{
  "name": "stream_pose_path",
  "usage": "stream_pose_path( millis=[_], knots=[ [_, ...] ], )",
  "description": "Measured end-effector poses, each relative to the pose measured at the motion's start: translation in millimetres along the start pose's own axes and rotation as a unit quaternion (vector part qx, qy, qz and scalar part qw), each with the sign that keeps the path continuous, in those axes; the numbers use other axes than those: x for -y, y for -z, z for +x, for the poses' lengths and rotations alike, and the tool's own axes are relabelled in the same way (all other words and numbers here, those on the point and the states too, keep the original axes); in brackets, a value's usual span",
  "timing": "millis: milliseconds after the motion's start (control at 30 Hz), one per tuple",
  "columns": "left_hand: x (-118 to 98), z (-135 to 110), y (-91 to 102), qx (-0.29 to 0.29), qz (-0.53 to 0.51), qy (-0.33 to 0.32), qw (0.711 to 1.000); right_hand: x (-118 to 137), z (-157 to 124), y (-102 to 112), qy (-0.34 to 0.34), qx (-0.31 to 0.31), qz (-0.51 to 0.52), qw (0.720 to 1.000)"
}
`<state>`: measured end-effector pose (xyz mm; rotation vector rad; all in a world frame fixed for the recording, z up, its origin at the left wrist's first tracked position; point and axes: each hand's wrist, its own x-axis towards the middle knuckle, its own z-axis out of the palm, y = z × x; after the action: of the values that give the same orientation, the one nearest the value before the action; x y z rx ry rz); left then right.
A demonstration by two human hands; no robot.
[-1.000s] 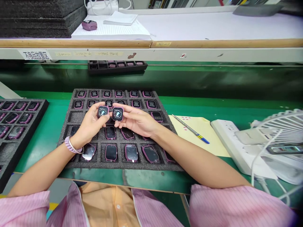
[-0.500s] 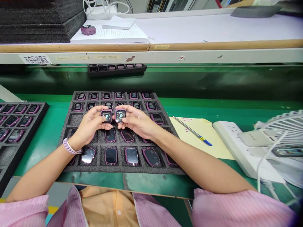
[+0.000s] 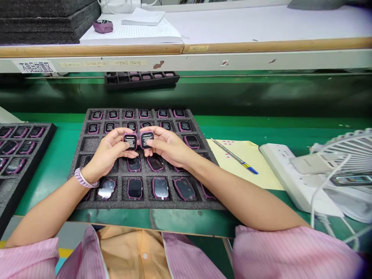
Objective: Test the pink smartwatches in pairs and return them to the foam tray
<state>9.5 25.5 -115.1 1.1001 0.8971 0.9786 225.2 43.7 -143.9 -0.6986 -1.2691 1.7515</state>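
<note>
My left hand [image 3: 109, 153] is closed on a purple-framed smartwatch body [image 3: 130, 142], thumb at its right lower edge and fingers behind and above. Closed in the same way, my right hand [image 3: 168, 147] grips a second purple smartwatch body [image 3: 146, 139]. The two watches are side by side, screens toward me, both lit with white text on black. Both hands are above a dark foam tray [image 3: 90, 144] whose pockets hold several similar watches; those in the two far rows show lit text, and the nearer ones have dark screens. My hands and forearms hide some pockets.
Another foam tray [image 3: 43, 145] of watches lies at the left. On the right are a pen [image 3: 234, 156] on yellow paper [image 3: 261, 176], a white power strip [image 3: 286, 174] and a fan [image 3: 348, 155]. A shelf [image 3: 232, 29] crosses behind, over a smaller tray [image 3: 142, 83].
Both held watch screens have gone from a picture with a green-white figure to lines of white text. My hands keep their grip; the whole view has shifted slightly.
</note>
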Motion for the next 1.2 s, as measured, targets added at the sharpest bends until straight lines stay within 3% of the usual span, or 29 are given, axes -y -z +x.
stream_pose_path(
  millis=[733, 1000, 1200],
  knots=[
    [0.3, 0.5, -0.4, 0.001, -0.016, -0.007, 1.0, -2.4, 0.4, 1.3, 0.029, 0.022, -0.001, 0.999],
    [-1.2, -0.2, -1.4, -0.026, -0.017, 0.023, 0.999, -4.1, 7.1, -0.4, -0.013, -0.026, 0.038, 0.999],
    [-4.1, -1.4, -1.4, -0.024, -0.021, 0.022, 0.999, -2.7, 5.3, -0.7, 0.002, -0.02, 0.011, 1.0]
  ],
)
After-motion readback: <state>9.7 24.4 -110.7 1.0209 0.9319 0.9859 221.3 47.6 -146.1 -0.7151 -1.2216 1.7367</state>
